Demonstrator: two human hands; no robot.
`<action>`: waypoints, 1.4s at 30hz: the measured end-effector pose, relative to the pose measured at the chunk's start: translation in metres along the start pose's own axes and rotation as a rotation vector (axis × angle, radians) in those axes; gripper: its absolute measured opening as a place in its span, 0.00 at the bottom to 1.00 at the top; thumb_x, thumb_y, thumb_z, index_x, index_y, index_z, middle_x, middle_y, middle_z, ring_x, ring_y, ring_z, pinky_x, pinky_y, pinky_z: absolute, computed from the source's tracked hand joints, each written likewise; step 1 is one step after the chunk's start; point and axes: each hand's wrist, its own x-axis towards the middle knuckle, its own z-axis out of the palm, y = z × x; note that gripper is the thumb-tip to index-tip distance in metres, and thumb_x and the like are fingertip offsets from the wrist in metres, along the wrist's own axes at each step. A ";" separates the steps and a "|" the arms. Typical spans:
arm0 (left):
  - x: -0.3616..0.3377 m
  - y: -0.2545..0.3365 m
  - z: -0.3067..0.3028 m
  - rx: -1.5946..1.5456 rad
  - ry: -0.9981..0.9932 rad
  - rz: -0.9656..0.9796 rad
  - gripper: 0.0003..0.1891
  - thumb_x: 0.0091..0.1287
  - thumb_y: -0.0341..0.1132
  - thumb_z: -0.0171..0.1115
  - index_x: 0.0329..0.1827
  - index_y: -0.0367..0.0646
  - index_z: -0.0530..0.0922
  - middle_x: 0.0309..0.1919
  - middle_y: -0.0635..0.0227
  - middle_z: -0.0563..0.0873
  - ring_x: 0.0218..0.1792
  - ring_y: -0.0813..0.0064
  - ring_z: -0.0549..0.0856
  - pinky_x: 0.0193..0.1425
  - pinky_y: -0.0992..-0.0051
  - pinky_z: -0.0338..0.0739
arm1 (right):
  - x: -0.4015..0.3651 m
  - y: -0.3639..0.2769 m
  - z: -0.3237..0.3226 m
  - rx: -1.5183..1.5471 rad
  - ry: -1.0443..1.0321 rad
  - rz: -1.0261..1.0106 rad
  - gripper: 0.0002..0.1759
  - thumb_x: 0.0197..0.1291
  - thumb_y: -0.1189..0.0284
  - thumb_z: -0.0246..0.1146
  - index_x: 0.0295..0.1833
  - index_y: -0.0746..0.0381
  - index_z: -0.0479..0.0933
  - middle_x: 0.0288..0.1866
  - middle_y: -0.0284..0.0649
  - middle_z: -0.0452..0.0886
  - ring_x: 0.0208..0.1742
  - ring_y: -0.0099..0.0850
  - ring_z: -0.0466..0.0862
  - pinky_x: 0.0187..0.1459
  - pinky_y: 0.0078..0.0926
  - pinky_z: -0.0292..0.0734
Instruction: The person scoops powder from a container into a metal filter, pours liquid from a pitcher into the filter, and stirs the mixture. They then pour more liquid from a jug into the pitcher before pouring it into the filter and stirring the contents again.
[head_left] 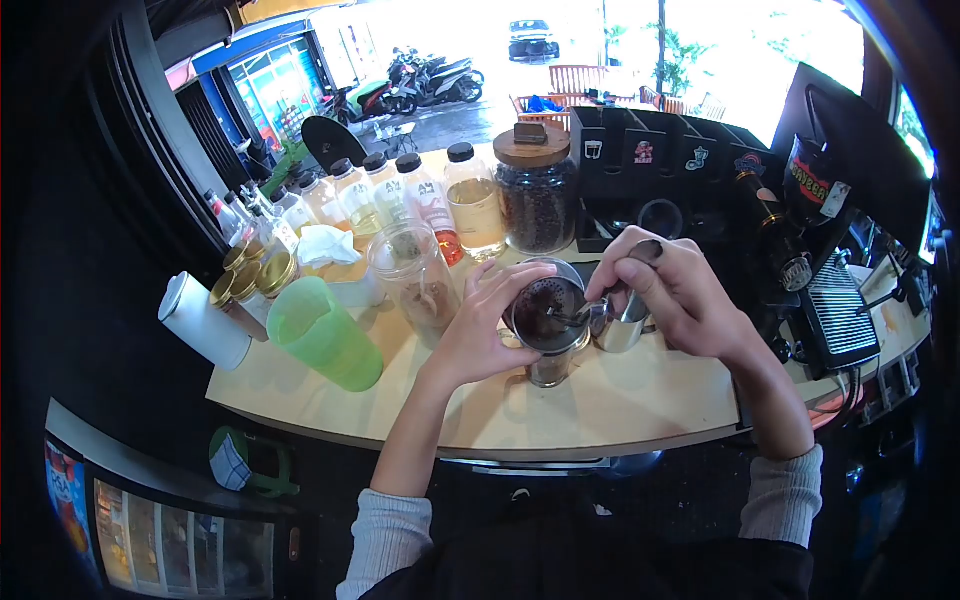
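Observation:
My left hand (490,318) is wrapped around the side of a clear glass (549,372) with dark brown contents, its thumb and fingers spread around the rim. In my right hand (672,295) is a metal spoon (575,319), pinched by the handle, its lower end inside the glass. A steel cup (621,330) stands just right of the glass, partly hidden behind my right fingers. Left of my left hand is a clear plastic jar (412,265) with brown contents at its bottom. A green translucent pitcher (325,335) stands farther left.
A row of black-capped bottles (476,205) lines the back of the wooden counter (640,400), beside a wood-lidded jar of coffee beans (536,195). Gold-lidded jars (276,272), tissues (328,246) and a white canister (204,322) are at left. A black organiser (660,150) and a machine with a grate (843,310) stand right.

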 end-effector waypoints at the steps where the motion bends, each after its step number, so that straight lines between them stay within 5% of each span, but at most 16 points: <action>1: 0.000 0.000 0.001 -0.011 0.009 0.011 0.46 0.36 0.37 0.77 0.67 0.55 0.69 0.61 0.69 0.78 0.64 0.64 0.76 0.77 0.50 0.48 | 0.002 0.000 0.000 0.015 -0.042 0.022 0.12 0.71 0.74 0.47 0.40 0.65 0.75 0.25 0.35 0.78 0.27 0.21 0.78 0.31 0.22 0.73; 15: 0.001 0.004 0.000 -0.054 0.016 -0.012 0.44 0.38 0.39 0.78 0.65 0.51 0.71 0.61 0.69 0.79 0.64 0.64 0.76 0.76 0.53 0.51 | 0.001 0.007 0.005 0.181 0.069 0.094 0.14 0.75 0.69 0.46 0.39 0.66 0.72 0.33 0.36 0.83 0.29 0.18 0.78 0.34 0.17 0.75; 18: 0.001 0.003 -0.002 -0.029 0.030 -0.007 0.43 0.38 0.41 0.78 0.64 0.49 0.72 0.60 0.69 0.80 0.64 0.65 0.76 0.76 0.55 0.53 | -0.005 0.012 0.008 0.412 0.125 0.123 0.13 0.76 0.68 0.45 0.42 0.64 0.69 0.35 0.39 0.83 0.30 0.18 0.79 0.35 0.17 0.75; 29: 0.002 0.006 -0.002 -0.028 0.019 0.005 0.43 0.38 0.40 0.78 0.64 0.51 0.72 0.60 0.69 0.80 0.64 0.65 0.76 0.77 0.53 0.52 | -0.016 0.016 0.005 0.251 0.095 0.120 0.13 0.76 0.69 0.43 0.43 0.66 0.69 0.38 0.42 0.82 0.32 0.20 0.80 0.37 0.18 0.77; 33: 0.002 0.007 -0.002 -0.015 0.022 0.010 0.43 0.38 0.39 0.78 0.64 0.51 0.72 0.60 0.69 0.80 0.64 0.65 0.76 0.77 0.55 0.53 | -0.016 0.013 0.013 0.461 0.170 0.119 0.13 0.76 0.70 0.43 0.41 0.66 0.70 0.37 0.41 0.82 0.33 0.20 0.80 0.37 0.19 0.77; 42: 0.004 0.008 -0.004 0.018 0.019 0.004 0.43 0.39 0.40 0.78 0.64 0.50 0.72 0.60 0.69 0.80 0.64 0.65 0.75 0.77 0.55 0.53 | -0.013 0.008 0.000 0.172 0.039 0.051 0.14 0.74 0.72 0.47 0.41 0.67 0.76 0.35 0.38 0.82 0.32 0.20 0.81 0.36 0.20 0.76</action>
